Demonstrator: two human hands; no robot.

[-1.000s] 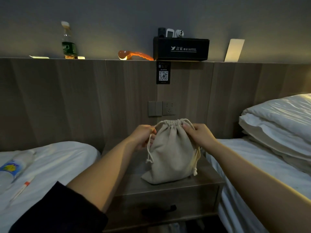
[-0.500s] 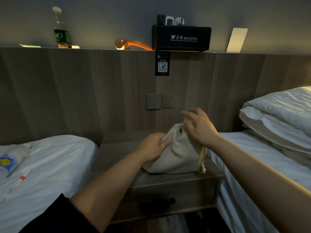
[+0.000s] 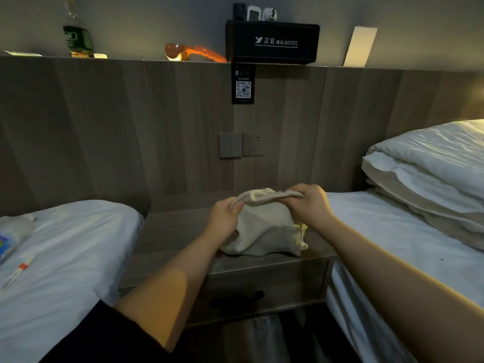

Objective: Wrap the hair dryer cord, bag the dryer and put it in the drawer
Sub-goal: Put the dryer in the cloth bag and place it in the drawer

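L hand [image 3: 224, 219] moved to bag [image 3: 264, 231] top, pinching it w/ R hand [image 3: 310, 205]; dryer hidden inside.

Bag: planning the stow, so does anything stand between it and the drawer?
Only the drawer itself: its front looks shut, below the nightstand top where the bag sits. The left hand and right hand both grip the bag, so neither is free for the handle.
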